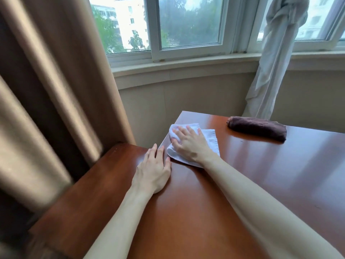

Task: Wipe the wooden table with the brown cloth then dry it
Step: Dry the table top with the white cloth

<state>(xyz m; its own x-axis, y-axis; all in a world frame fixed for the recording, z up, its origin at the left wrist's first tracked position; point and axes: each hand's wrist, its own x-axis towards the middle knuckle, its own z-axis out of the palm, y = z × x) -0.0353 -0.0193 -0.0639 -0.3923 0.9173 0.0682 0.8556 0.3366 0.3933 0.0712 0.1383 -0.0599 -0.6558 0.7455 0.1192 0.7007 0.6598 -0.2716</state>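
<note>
Wooden table [242, 184] first: glossy reddish-brown top, filling most of my view from the near edge up to the far left corner by the window wall. So from where I'm watching, my right hand [188, 144] is flat on a folded white towel [211, 141] near that far left corner, fingers spread and straight, pressing the towel down onto the wood. Not pinching or bunching it, just palm and fingers on top. The towel sits right along the table's left edge, part of it rumpled up under my fingertips.

My left hand [154, 171] lies just beside the towel, a bit nearer to me, palm down on the tabletop with the fingers straight and close together. The fingertips reach the left edge of the table. It isn't holding anything.

The dark brown cloth [257, 129] is rolled or folded into a long bundle and lies at the far edge of the table, well apart from both hands, off to the right of the white towel. Nothing touches it.

Left of the table hangs a heavy beige curtain [52, 90]. Behind it there's a white-framed window [188, 51], and a knotted white sheer curtain [276, 58] hangs down just behind the brown cloth.
</note>
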